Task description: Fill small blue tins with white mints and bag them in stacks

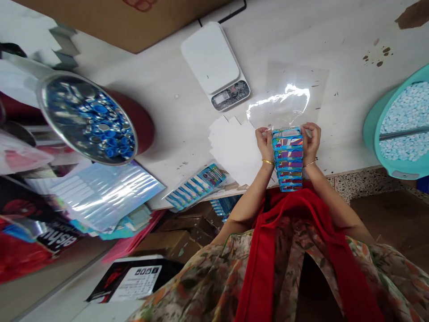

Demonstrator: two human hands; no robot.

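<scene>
A stack of small blue printed packets [288, 163] lies in a column between my hands, running back to the table's front edge. My left hand [265, 142] is closed at the near left corner of a clear plastic bag [288, 103], right beside the top packet. On the other side my right hand [312, 139] has its fingers bent and pinched at the bag's near right corner. The bag spreads flat and shiny on the table beyond the packets. A fan of white cards [234, 145] lies left of my left hand.
A white kitchen scale [214, 58] stands ahead. To the left are a metal pan [129, 116] of blue caps, another packed set of blue packets [197, 185] and glossy sheets [114, 192]. A turquoise basin [372, 125] of pale pellets is at right; a cardboard box [110, 20] is behind.
</scene>
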